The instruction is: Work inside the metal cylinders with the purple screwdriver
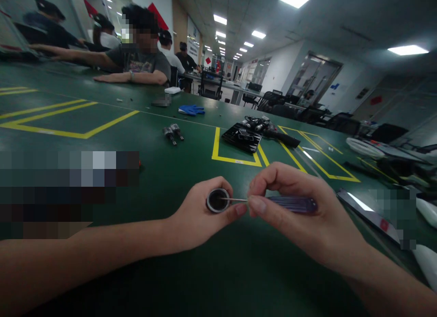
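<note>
My left hand (205, 212) is wrapped round a dark hollow cylinder (217, 201) with a grey rim, its round opening facing me. In my right hand (290, 207) is a screwdriver with a purple ribbed handle (295, 204), pinched between thumb and fingers near the front of the handle. Its thin metal shaft (237, 200) points left, and the end reaches over the cylinder's opening. Whether the tip touches the inside cannot be made out. Both hands are above the green table (164, 271).
Metal fittings (173, 133) and a blue glove (191, 110) lie farther back. A black patterned box (242, 137) and dark tools (269, 128) sit near yellow tape. A long flat item (368, 214) lies right. A person (139, 62) leans on the table at the back left.
</note>
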Demonstrator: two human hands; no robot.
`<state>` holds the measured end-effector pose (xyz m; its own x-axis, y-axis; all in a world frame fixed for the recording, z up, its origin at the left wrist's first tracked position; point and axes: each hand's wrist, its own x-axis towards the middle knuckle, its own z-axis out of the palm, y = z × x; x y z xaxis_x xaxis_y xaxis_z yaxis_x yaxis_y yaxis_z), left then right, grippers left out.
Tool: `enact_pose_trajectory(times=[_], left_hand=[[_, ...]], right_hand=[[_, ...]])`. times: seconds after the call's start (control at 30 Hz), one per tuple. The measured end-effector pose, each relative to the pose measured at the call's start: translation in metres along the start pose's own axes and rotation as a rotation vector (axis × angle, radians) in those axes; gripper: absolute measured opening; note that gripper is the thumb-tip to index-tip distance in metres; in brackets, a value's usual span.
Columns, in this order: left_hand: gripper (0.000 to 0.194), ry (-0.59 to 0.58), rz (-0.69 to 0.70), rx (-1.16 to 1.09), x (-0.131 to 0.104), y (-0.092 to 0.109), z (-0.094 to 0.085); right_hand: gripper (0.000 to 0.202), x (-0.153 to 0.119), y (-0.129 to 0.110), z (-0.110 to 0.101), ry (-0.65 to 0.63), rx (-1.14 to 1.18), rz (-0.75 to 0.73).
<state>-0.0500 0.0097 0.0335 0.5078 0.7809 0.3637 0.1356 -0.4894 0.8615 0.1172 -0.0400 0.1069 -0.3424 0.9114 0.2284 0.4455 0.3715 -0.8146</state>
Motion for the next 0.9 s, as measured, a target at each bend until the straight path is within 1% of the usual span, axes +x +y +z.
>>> enact_pose_trajectory(times=[0.07,0.13,0.2,0.27,0.37,0.47,0.53,0.67,0.7,0.83,0.9], left_hand=[[0.026,-0.008,-0.055,-0.098,-0.004,0.006,0.002],[0.025,-0.022,-0.074,-0.165,-0.009,0.01,0.005],[0.024,-0.038,-0.059,-0.212,-0.014,0.012,0.008],[0.022,-0.05,-0.01,-0.225,-0.019,0.012,0.011],[0.018,-0.069,0.07,-0.165,-0.026,0.012,0.014],[0.017,-0.078,0.107,-0.077,-0.029,0.013,0.015],[0.016,-0.055,0.128,-0.019,-0.03,0.014,0.014],[0.014,0.031,0.194,0.065,-0.027,0.018,0.009],[0.014,0.044,0.212,0.084,-0.027,0.019,0.008],[0.014,0.068,0.254,0.152,-0.025,0.021,0.003],[0.014,0.075,0.266,0.172,-0.023,0.021,0.001]], right_hand=[[0.012,0.0,-0.007,0.002,0.045,-0.044,-0.03],[0.014,0.0,-0.012,0.005,0.082,-0.078,-0.079],[0.015,0.0,-0.018,0.008,0.119,-0.109,-0.136],[0.017,0.0,-0.024,0.012,0.156,-0.14,-0.187],[0.024,0.001,-0.034,0.015,0.198,-0.189,-0.242],[0.031,0.005,-0.042,0.018,0.19,-0.248,-0.28],[0.032,0.009,-0.045,0.02,0.196,-0.271,-0.317],[0.032,0.018,-0.052,0.024,0.28,-0.284,-0.388],[0.032,0.019,-0.054,0.024,0.278,-0.291,-0.388],[0.029,0.019,-0.068,0.016,0.184,-0.31,-0.337],[0.027,0.015,-0.072,0.011,0.179,-0.314,-0.338]])
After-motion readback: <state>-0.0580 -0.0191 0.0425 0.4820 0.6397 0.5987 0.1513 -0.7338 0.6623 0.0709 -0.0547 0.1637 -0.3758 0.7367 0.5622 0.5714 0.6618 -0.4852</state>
